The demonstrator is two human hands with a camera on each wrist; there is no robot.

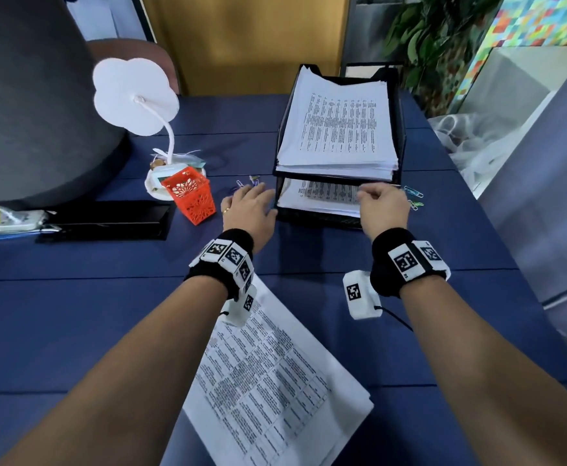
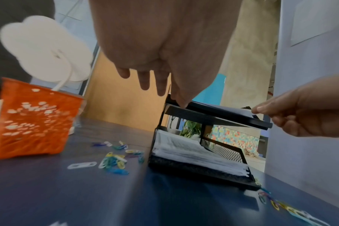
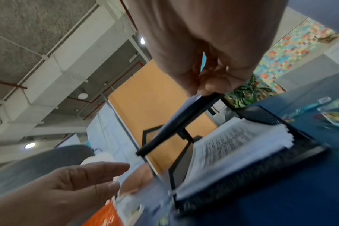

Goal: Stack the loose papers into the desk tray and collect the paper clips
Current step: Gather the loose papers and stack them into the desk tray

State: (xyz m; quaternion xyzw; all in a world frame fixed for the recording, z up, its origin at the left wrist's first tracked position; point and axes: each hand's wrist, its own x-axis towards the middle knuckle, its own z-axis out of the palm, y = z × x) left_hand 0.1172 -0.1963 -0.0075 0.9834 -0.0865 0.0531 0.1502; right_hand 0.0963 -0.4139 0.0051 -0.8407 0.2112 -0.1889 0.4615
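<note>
— Papers (image 1: 268,375) lying loose on counter (image 1: 73,314) before desk tray (image 1: 397,136); clips (image 2: 114,160) scattering left of tray.

— Left hand (image 1: 248,210) hovering beside tray, fingers (image 2: 145,79) straight; right hand (image 1: 384,205) curling at tray's upper front rail, grip unclear.

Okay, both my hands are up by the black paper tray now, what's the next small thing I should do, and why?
Probably bring both hands back to the loose papers lying near you. The tray already holds stacks on both levels, while this pile still sits on the table, and neither the left hand nor the right hand holds paper.
</note>
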